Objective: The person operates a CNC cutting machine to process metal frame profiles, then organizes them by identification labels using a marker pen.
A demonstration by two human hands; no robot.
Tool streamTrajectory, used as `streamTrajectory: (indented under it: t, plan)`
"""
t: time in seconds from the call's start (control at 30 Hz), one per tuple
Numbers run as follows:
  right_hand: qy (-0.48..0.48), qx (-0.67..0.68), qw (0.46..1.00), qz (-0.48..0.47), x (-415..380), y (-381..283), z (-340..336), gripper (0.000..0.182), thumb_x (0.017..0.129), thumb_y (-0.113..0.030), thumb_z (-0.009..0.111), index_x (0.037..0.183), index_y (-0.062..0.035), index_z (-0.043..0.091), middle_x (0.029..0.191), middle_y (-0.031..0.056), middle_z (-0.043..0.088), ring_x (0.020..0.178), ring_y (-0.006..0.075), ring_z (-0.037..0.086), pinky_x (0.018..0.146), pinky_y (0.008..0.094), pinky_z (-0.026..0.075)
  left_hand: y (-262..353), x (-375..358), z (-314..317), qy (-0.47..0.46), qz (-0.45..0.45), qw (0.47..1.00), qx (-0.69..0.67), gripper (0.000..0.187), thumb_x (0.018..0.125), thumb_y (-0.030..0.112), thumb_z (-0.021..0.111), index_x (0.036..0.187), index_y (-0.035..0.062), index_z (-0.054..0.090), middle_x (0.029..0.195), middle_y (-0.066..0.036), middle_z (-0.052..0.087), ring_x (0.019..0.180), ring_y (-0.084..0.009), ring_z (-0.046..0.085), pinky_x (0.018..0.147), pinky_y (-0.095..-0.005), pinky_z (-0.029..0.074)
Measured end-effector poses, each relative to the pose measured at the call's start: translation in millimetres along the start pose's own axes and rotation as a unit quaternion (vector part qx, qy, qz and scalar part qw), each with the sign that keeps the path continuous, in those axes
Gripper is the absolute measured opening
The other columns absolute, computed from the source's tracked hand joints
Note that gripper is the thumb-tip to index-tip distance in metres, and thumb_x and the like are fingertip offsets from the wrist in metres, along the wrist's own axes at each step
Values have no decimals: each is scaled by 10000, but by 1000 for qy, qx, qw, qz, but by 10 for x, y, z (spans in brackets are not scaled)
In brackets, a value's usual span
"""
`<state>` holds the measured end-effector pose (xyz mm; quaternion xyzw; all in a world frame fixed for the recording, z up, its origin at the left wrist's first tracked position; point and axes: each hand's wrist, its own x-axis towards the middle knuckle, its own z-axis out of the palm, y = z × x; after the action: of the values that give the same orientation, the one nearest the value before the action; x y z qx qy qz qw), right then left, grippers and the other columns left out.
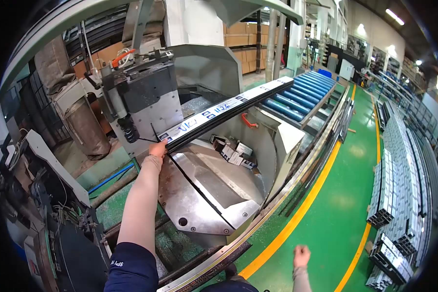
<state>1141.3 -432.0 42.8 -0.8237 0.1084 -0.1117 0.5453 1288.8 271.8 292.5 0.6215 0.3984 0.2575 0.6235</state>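
Black ribbed profile (pixel 224 111), seemingly aluminium, held endwise by left hand (pixel 157 148).

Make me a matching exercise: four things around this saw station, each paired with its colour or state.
1. long profile
2. rollers
3. left hand
4. right hand

a. blue
b. closed in a fist, holding nothing
c. black, with a white labelled strip
d. gripping the profile's near end

Pairs: 1-c, 2-a, 3-d, 4-b
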Motion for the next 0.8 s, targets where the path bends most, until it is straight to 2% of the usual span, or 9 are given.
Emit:
streamTrajectory:
  t: [0.1, 0.27, 0.33, 0.4, 0.43, 0.5, 0.53, 0.57, 0.8]
  plan:
    - [10, 86, 991, -105, 773, -1357, 201, 131, 902, -96, 609, 850, 24, 607, 756, 50, 620, 681, 106, 539, 637, 259, 455, 19, -134, 57, -48, -53, 996, -46, 214, 807, 211, 726, 897, 32, 650, 711, -48, 586, 561, -145, 482, 424, -288, 261]
    - [-232, 312, 913, -120, 1460, -3179, 1163, 275, 933, -176, 617, 1122, 22, 586, 1028, 97, 631, 929, 176, 623, 835, 300, 508, 197, -1202, 100, -81, 18, 994, -68, 190, 831, 222, 709, 933, 75, 645, 788, -18, 589, 686, -116, 515, 534, -258, 344]
    - [-345, 352, 870, -18, 1658, -3609, 1717, 785, 896, -472, 627, 1440, -6, 306, 1425, 244, 386, 1305, 337, 422, 1049, 434, 373, 340, -1741, 108, -64, 77, 992, -74, 220, 857, 232, 680, 937, 31, 641, 811, -24, 600, 760, -122, 519, 623, -309, 401]
    - [-399, 335, 850, 71, 1730, -4037, 2238, 1050, 799, -654, 628, 1538, -135, 93, 1500, 325, 187, 1379, 431, 277, 1097, 505, 294, 394, -2137, 127, -23, 69, 992, -102, 174, 849, 166, 680, 892, 2, 642, 784, -45, 603, 730, -142, 537, 671, -323, 456]
    - [-425, 339, 838, 53, 1837, -4100, 2550, 995, 805, -688, 587, 1532, -178, 138, 1478, 347, 213, 1365, 454, 284, 1076, 526, 317, 420, -2350, 83, -17, 86, 991, -106, 148, 848, 145, 675, 852, 1, 643, 744, -56, 614, 684, -150, 549, 636, -321, 463]
    - [-465, 444, 761, 85, 1896, -4362, 3027, 807, 874, -661, 490, 1465, -140, 317, 1506, 194, 310, 1348, 394, 354, 1046, 543, 361, 176, -2456, 70, 19, 210, 972, -105, 163, 830, 128, 704, 770, 3, 618, 704, -71, 646, 653, -145, 590, 588, -339, 484]
    - [-451, 501, 729, 119, 1819, -4566, 3102, 714, 916, -597, 446, 1437, -113, 390, 1471, 129, 407, 1325, 349, 411, 1064, 541, 354, 384, -2766, -106, 53, 185, 980, -52, 153, 836, 106, 702, 785, 7, 597, 724, -67, 648, 655, -119, 588, 582, -305, 481]
    - [-444, 529, 711, 136, 2056, -4564, 3341, 675, 931, -554, 425, 1415, -84, 433, 1412, 142, 484, 1301, 330, 450, 1081, 524, 352, 179, -2643, -23, 12, 178, 948, -263, 148, 853, 98, 686, 834, 3, 574, 749, -69, 647, 670, -97, 589, 570, -270, 467]
    - [-373, 556, 727, 152, 1091, -4591, 3574, 652, 868, -518, 566, 1364, -101, 498, 1368, 103, 536, 1247, 312, 507, 1065, 492, 387, -24, -3136, -1778, 68, 199, 954, -215, 95, 894, 87, 643, 886, 18, 578, 757, -30, 635, 668, -66, 566, 585, -235, 452]
